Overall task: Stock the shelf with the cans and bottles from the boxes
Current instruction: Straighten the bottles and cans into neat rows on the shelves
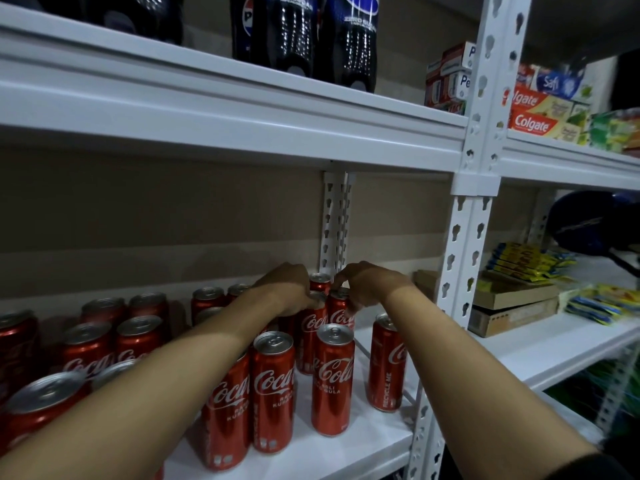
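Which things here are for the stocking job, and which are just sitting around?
Job: red cans on the shelf; left hand and right hand, each holding a can top; dark bottles above.

Sitting around: toothpaste boxes, yellow packets, brown boxes.

cans [333, 379] read "coca-cola", "recycle me"; boxes [533, 124] read "colgate".

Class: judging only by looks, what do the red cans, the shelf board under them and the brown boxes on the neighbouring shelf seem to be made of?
Red cans: likely aluminium, glossy printed sides, bare silvery tops with pull tabs.
Shelf board: smooth white; painted metal or laminate, unclear.
Brown boxes: apparently cardboard, matte, with folded edges.
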